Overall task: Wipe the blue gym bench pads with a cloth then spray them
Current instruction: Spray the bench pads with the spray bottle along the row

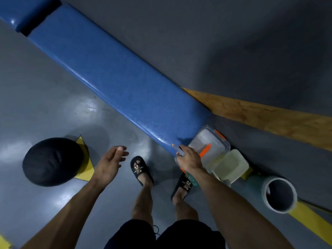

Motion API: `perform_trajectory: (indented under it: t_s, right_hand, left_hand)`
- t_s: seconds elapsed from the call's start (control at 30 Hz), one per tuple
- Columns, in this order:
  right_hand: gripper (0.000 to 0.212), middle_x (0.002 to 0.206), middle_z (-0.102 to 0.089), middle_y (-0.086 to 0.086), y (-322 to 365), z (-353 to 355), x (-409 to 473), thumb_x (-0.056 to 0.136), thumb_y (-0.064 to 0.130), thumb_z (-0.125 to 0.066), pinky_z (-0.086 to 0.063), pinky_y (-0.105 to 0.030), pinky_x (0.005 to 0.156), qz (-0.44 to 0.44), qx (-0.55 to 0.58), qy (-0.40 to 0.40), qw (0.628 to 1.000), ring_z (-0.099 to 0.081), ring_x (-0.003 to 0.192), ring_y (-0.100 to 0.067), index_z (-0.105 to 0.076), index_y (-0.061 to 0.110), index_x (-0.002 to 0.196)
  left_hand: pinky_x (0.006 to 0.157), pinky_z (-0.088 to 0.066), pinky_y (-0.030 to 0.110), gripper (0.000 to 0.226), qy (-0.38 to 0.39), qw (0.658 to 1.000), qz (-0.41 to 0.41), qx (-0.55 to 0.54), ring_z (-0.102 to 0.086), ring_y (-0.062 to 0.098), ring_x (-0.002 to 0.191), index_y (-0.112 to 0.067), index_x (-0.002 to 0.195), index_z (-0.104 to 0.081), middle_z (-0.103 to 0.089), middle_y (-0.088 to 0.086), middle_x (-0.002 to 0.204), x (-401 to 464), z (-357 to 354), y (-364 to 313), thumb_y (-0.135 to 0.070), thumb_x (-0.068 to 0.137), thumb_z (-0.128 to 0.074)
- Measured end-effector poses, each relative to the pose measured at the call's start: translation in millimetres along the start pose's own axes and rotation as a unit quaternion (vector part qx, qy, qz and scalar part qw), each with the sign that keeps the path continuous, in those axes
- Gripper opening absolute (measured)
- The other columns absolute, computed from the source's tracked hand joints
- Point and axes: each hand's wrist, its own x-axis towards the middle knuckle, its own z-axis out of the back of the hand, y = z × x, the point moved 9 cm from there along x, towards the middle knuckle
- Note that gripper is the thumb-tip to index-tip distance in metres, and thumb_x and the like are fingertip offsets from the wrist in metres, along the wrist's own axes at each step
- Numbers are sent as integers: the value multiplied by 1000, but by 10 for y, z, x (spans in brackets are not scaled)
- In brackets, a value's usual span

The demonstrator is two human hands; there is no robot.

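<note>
**Grey gym floor, blue bench, hands at its near end**

Grey glossy floor [45, 105] all around, streaked with pale glare. Across it, from upper left to lower right, a long blue bench pad [115, 81], its skin dull and lightly speckled. Beyond a dark gap at the upper left, the corner of a second blue pad [27, 9].

At the long pad's near end, right hand [188, 157], fingers curled round something pale with an orange tip [177, 149] that pokes out above the knuckles, just over the pad's corner; too little of it showing to name. Under the wrist, a patch of greenish material [193, 180], blurred and mostly hidden. Left hand [111, 160] well apart from the pad, over bare floor, fingers spread and loose, holding nothing.

Just right of the right hand, a clear plastic box with orange clips [210, 142] against the pad's end, and beside it a cloudy lidless tub [231, 165]. Farther right, a white pipe end [279, 194], mouth up, on a yellow bar [312, 220]. Behind the boxes, a wooden board [269, 115] slanting off to the right edge.

On the floor at left, a black round cushion [53, 161] resting over a yellow plate [86, 168]. Below, two bare legs in black sandals [141, 170], toes toward the bench, and dark shorts [161, 234] at the bottom edge.
</note>
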Motion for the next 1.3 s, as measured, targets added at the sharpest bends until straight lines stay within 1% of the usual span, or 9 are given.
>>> perform_trajectory:
  t_s: [0.17,0.23,0.33,0.6,0.73,0.83,1.0,1.13,1.3]
  right_hand:
    - [9,107,-65,-18,327,1,105,92,16,-56,-45,-43,83,-43,40,-43,997,-57,107,-41,-49,20,88]
    - [1,107,-67,-18,423,120,182,93,15,-57,-47,-43,83,-59,73,-69,993,-59,106,-41,-58,15,92]
    - [15,107,-67,-18,497,355,337,96,20,-56,-48,-45,84,-77,102,-107,986,-61,103,-42,-64,11,105]
    - [31,86,-50,-3,649,850,656,94,20,-48,-37,-39,69,-86,96,-155,979,-51,78,-27,-40,33,67]
    - [11,91,-58,-7,680,669,733,92,25,-49,-41,-39,72,-89,69,-93,989,-58,86,-32,-57,22,85]
    - [26,109,-69,-14,835,342,708,94,23,-55,-49,-39,84,-33,31,-25,999,-63,103,-35,-68,16,116]
    - [14,102,-68,-15,1103,-138,598,92,23,-59,-49,-41,79,29,-23,40,999,-62,102,-39,-62,10,97]
    - [13,112,-65,-15,1163,-50,730,93,20,-56,-46,-42,86,0,-7,15,1000,-58,108,-39,-63,13,100]
    - [9,101,-61,-12,1206,432,1136,95,23,-55,-47,-41,81,-20,54,-22,998,-58,96,-38,-60,16,100]
  left_hand:
    - [88,-54,42,32,15,1000,12,-1,-68,18,100,-29,111,-67,-74,-3,107,264,480,175,-46,106,-41]
    - [86,-54,40,30,18,1000,16,-10,-69,20,100,-32,108,-68,-75,-3,105,375,662,205,-49,104,-43]
    - [82,-52,37,35,17,1000,11,-9,-69,20,97,-34,105,-68,-76,-4,103,515,870,161,-57,98,-44]
    - [82,-53,38,62,27,1000,-13,-7,-69,17,96,-34,106,-68,-75,-3,104,746,1059,-109,-80,75,-40]
    - [81,-52,37,62,34,999,-12,-8,-68,17,97,-33,107,-68,-74,-3,105,809,1028,-197,-79,76,-39]
    - [79,-51,36,59,40,999,-9,-2,-68,19,98,-35,105,-67,-73,-2,105,849,959,-258,-77,76,-38]
    - [79,-50,36,61,35,999,4,-4,-67,19,99,-37,105,-66,-72,-3,107,929,892,-334,-81,73,-38]
    - [79,-52,36,63,20,1000,12,-5,-68,17,98,-36,107,-68,-74,-5,106,955,889,-409,-81,75,-38]
    - [78,-54,36,61,-5,1000,23,-7,-70,17,95,-36,103,-70,-76,-7,98,1006,895,-483,-81,74,-40]
